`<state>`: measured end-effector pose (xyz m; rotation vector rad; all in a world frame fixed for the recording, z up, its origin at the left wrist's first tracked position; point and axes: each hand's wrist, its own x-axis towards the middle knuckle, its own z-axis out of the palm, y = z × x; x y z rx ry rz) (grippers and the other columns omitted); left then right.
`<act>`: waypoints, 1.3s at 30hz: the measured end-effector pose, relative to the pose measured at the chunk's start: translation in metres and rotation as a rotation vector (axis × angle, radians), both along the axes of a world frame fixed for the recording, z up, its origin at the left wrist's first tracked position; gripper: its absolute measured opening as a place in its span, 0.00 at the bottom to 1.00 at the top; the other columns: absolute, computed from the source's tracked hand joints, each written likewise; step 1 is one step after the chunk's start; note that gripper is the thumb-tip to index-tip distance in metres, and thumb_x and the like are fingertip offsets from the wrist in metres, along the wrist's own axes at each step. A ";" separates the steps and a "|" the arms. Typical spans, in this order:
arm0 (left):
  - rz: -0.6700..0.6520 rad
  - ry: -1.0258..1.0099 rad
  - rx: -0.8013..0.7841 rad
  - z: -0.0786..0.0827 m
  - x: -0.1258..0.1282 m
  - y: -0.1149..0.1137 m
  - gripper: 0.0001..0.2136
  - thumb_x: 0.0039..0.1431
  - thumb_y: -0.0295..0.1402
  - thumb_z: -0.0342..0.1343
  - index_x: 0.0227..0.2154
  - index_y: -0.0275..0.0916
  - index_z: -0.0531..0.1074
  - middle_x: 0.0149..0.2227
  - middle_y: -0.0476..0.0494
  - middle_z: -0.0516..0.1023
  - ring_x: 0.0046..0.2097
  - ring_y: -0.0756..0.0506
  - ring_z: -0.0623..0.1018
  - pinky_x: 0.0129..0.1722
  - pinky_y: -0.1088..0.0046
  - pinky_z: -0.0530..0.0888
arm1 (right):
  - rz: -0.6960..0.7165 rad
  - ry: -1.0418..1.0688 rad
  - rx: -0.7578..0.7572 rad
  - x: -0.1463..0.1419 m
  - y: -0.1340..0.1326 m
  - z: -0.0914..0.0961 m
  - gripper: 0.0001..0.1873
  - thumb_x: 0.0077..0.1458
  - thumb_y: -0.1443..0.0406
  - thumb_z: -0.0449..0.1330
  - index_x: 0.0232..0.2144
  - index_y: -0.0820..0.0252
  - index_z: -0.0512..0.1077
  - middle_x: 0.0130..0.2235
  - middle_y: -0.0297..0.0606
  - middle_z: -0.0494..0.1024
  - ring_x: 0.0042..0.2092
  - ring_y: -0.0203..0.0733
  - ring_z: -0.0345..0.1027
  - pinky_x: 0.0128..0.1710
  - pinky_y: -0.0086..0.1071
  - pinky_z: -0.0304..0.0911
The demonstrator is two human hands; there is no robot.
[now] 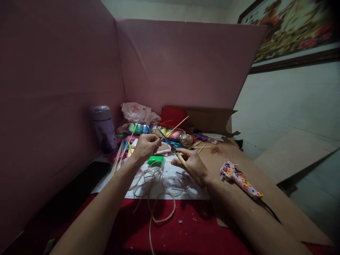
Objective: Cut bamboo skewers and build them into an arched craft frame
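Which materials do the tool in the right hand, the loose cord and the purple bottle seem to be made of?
Tool: grey blade, probably metal; pale, smooth handle, perhaps wood or plastic.
Loose cord: likely plant fibre, matt; tan, twisted look.
Purple bottle: smooth, slightly shiny; coated metal or plastic, unclear which.

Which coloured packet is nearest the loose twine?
The bright green packet on the white paper, right by the loose twine; the row of other packets lies farther back.
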<state>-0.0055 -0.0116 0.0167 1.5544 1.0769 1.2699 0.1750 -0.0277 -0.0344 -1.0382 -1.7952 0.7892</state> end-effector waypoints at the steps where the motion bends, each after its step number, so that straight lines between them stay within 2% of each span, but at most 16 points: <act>1: 0.006 0.010 0.012 -0.001 0.000 0.001 0.10 0.44 0.34 0.55 0.14 0.35 0.63 0.10 0.55 0.58 0.14 0.57 0.56 0.14 0.80 0.51 | -0.003 0.004 -0.001 0.000 0.000 0.001 0.24 0.38 0.52 0.66 0.35 0.64 0.75 0.23 0.31 0.66 0.25 0.33 0.55 0.22 0.26 0.52; 4: 0.071 0.076 0.111 -0.008 0.001 0.006 0.10 0.47 0.34 0.53 0.16 0.35 0.65 0.11 0.54 0.60 0.15 0.56 0.58 0.16 0.79 0.54 | 0.024 0.049 -0.029 0.000 -0.001 0.002 0.24 0.39 0.53 0.66 0.37 0.64 0.75 0.25 0.32 0.69 0.26 0.33 0.58 0.24 0.26 0.55; 9: 0.293 0.287 0.415 -0.015 0.005 0.006 0.09 0.50 0.35 0.53 0.20 0.35 0.69 0.17 0.51 0.67 0.21 0.54 0.64 0.22 0.78 0.59 | 0.032 0.135 -0.086 -0.001 -0.001 0.003 0.25 0.38 0.53 0.67 0.36 0.64 0.74 0.27 0.35 0.72 0.28 0.36 0.62 0.25 0.27 0.57; 11: 0.308 0.318 0.440 -0.015 0.004 0.006 0.09 0.50 0.34 0.53 0.20 0.35 0.69 0.16 0.51 0.67 0.21 0.54 0.64 0.22 0.78 0.59 | 0.037 0.129 -0.088 -0.002 -0.001 0.004 0.26 0.38 0.52 0.66 0.36 0.65 0.74 0.27 0.34 0.71 0.27 0.35 0.61 0.24 0.26 0.57; 15: 0.187 0.217 0.294 -0.011 0.001 0.007 0.12 0.48 0.35 0.53 0.15 0.36 0.65 0.13 0.53 0.63 0.17 0.55 0.61 0.18 0.78 0.56 | -0.007 0.042 -0.025 -0.002 0.000 0.002 0.28 0.38 0.52 0.66 0.39 0.65 0.74 0.25 0.32 0.69 0.26 0.33 0.58 0.24 0.26 0.55; 21: 0.026 0.004 0.008 -0.002 0.001 0.002 0.09 0.45 0.33 0.55 0.15 0.35 0.65 0.10 0.55 0.59 0.13 0.57 0.56 0.14 0.79 0.51 | 0.015 -0.001 0.019 -0.001 0.001 -0.001 0.27 0.41 0.52 0.65 0.41 0.64 0.73 0.24 0.31 0.64 0.25 0.32 0.54 0.23 0.25 0.52; 25: -0.049 -0.064 -0.083 0.001 -0.001 -0.001 0.11 0.44 0.35 0.57 0.15 0.35 0.64 0.09 0.55 0.58 0.12 0.58 0.54 0.14 0.80 0.47 | 0.027 -0.009 0.018 -0.001 -0.001 0.000 0.22 0.42 0.53 0.64 0.36 0.64 0.73 0.22 0.29 0.61 0.24 0.31 0.51 0.21 0.25 0.49; 29: -0.075 -0.092 -0.099 0.001 -0.003 -0.001 0.12 0.42 0.35 0.59 0.15 0.35 0.63 0.09 0.56 0.57 0.12 0.58 0.54 0.14 0.80 0.46 | 0.022 -0.009 0.013 0.000 -0.004 0.002 0.21 0.41 0.54 0.65 0.34 0.64 0.74 0.22 0.30 0.61 0.24 0.32 0.51 0.21 0.25 0.49; 35: 0.034 -0.003 -0.043 -0.003 0.001 0.003 0.10 0.45 0.35 0.54 0.16 0.35 0.65 0.10 0.55 0.58 0.13 0.56 0.56 0.15 0.79 0.50 | 0.027 -0.002 -0.018 0.002 -0.001 0.003 0.23 0.42 0.54 0.64 0.38 0.63 0.73 0.25 0.31 0.67 0.25 0.32 0.55 0.23 0.26 0.52; 37: 0.182 0.112 0.078 -0.005 0.000 0.007 0.10 0.45 0.34 0.53 0.15 0.36 0.65 0.11 0.53 0.60 0.15 0.55 0.58 0.17 0.78 0.53 | 0.020 -0.037 -0.028 0.001 0.001 0.003 0.24 0.42 0.53 0.64 0.38 0.63 0.73 0.25 0.32 0.68 0.26 0.33 0.57 0.24 0.26 0.53; 39: 0.385 0.232 0.214 -0.006 -0.005 0.012 0.10 0.47 0.34 0.52 0.14 0.36 0.65 0.13 0.52 0.63 0.18 0.54 0.61 0.19 0.77 0.55 | -0.007 -0.079 -0.041 0.000 0.003 0.001 0.26 0.40 0.52 0.65 0.40 0.63 0.73 0.26 0.32 0.70 0.27 0.34 0.60 0.25 0.26 0.55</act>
